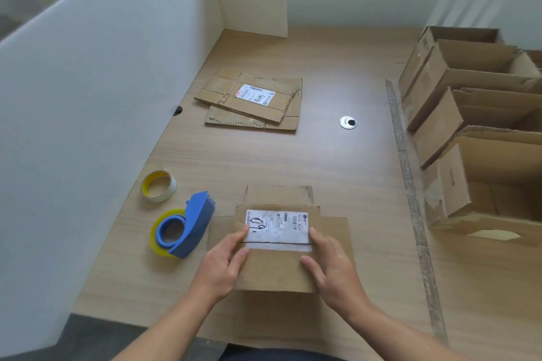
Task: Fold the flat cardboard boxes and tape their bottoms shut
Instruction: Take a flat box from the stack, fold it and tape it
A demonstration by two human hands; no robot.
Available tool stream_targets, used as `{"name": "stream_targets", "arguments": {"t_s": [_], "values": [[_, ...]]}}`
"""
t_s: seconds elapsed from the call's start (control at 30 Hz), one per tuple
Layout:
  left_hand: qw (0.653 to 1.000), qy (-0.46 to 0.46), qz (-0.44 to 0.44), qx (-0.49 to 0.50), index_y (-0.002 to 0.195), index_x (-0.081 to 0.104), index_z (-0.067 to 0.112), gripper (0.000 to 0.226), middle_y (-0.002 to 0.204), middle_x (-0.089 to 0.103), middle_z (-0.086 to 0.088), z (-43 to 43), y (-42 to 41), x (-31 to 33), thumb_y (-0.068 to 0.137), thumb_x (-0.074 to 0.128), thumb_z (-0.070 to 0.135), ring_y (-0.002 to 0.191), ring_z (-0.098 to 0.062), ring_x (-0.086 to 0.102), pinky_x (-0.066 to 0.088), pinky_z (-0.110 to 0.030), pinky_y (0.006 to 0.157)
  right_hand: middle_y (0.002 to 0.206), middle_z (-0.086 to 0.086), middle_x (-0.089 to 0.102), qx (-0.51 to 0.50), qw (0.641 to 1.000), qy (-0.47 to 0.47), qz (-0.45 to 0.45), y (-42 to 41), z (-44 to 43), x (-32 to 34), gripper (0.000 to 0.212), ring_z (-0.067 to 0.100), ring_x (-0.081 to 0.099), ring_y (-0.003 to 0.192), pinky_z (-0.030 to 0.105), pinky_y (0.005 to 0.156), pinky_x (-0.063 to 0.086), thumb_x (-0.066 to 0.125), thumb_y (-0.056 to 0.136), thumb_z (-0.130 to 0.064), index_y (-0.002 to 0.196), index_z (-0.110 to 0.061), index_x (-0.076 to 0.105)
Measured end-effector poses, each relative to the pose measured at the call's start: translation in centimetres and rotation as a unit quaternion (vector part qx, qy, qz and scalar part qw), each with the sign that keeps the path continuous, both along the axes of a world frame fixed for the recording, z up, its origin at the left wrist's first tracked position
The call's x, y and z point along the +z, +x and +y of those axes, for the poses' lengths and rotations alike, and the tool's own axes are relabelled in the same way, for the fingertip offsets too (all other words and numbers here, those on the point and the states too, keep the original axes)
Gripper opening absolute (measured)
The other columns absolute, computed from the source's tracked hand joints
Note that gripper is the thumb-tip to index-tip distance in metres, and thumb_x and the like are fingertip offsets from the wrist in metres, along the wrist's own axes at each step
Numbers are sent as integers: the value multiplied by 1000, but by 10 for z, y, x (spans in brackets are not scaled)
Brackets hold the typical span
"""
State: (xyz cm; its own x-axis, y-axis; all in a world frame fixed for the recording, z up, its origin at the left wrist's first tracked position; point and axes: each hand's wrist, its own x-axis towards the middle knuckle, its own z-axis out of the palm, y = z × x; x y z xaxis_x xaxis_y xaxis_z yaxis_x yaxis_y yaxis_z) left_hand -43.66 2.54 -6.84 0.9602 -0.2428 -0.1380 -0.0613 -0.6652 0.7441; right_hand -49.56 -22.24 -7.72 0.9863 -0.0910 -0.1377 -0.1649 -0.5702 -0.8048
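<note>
A cardboard box (275, 268) with a white shipping label stands near the table's front edge, its flaps folded shut on top. My left hand (224, 264) presses on the flaps at the left side and my right hand (330, 261) presses on them at the right, fingers laid flat along the seam. A blue tape dispenser (187, 227) with a yellowish roll lies just left of the box. Flat cardboard boxes (252, 102) are stacked further back on the table.
A loose tape roll (159, 185) sits left of the dispenser. Several folded open boxes (475, 114) line the right side. White partition walls (88, 82) close the left and back. A round cable grommet (348, 122) is set in the table (337, 170).
</note>
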Motion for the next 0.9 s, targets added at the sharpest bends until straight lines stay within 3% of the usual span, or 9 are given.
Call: {"name": "stream_targets", "arguments": {"t_s": [0.1, 0.23, 0.3, 0.37, 0.43, 0.53, 0.6, 0.77, 0.9], "values": [[999, 16, 31, 30, 139, 53, 36, 43, 133, 58, 19, -6, 11, -4, 97, 60, 28, 120, -4, 56, 37, -14, 96, 135, -7, 52, -3, 1000, -17, 16, 15, -4, -1, 52, 2, 46, 120, 0, 96, 23, 64, 95, -31, 143, -29, 46], [998, 18, 53, 28, 140, 51, 38, 45, 132, 60, 16, -9, 25, -1, 97, 61, 29, 112, -3, 56, 38, -15, 90, 139, -1, 49, -3, 999, -33, 26, 29, -4, 4, 49, 16, 46, 129, 9, 97, 27, 64, 95, -33, 141, -29, 48], [998, 23, 55, 35, 140, 51, 38, 44, 131, 61, 15, -10, 31, 0, 98, 60, 29, 111, -2, 55, 36, -15, 89, 153, 5, 31, -12, 995, -88, 47, 33, -1, 7, 48, 26, 28, 143, 27, 110, 28, 60, 96, -40, 141, -33, 45], [997, 25, 49, 45, 140, 52, 35, 43, 133, 61, 11, -14, 37, 1, 99, 58, 27, 118, -7, 56, 36, -16, 94, 163, 7, 11, 1, 977, -209, 33, 41, 5, 11, 47, 28, 3, 150, 43, 120, 16, 54, 97, -44, 141, -32, 42], [998, 31, 43, 45, 140, 53, 31, 41, 136, 61, 7, -20, 46, 4, 100, 56, 24, 125, -12, 55, 34, -15, 97, 165, 8, 8, 60, 958, -278, -17, 52, 15, 16, 52, 32, -3, 152, 50, 121, 6, 52, 98, -43, 146, -27, 39], [997, 47, 43, 33, 142, 51, 29, 41, 140, 58, 5, -25, 56, 8, 102, 51, 22, 127, -17, 53, 35, -20, 99, 166, 7, 10, 167, 939, -300, -34, 64, 37, 13, 62, 29, -1, 153, 48, 120, 0, 40, 103, -46, 157, -21, 24], [997, 47, 53, 24, 143, 49, 30, 41, 142, 56, 4, -24, 60, 11, 103, 49, 22, 127, -17, 52, 34, -19, 98, 167, 5, 7, 180, 933, -312, -24, 66, 48, 6, 61, 24, -2, 153, 43, 120, -6, 31, 104, -49, 158, -23, 19], [998, 47, 44, -12, 149, 43, 28, 50, 149, 49, 3, -10, 68, 21, 100, 55, 28, 134, -17, 46, 33, -25, 107, 157, 3, 35, 109, 956, -268, -53, 70, 51, 1, 48, 25, 23, 149, 40, 121, 3, 47, 100, -47, 144, -26, 48], [989, 127, -29, 69, 151, 39, 28, 56, 139, 52, -4, 34, 64, 24, 98, 57, 34, 126, -27, 46, 38, -38, 104, 143, 5, 50, 80, 948, -296, -86, 68, 56, 0, 36, 29, 39, 139, 47, 118, 23, 54, 97, -45, 129, -32, 61]]}}
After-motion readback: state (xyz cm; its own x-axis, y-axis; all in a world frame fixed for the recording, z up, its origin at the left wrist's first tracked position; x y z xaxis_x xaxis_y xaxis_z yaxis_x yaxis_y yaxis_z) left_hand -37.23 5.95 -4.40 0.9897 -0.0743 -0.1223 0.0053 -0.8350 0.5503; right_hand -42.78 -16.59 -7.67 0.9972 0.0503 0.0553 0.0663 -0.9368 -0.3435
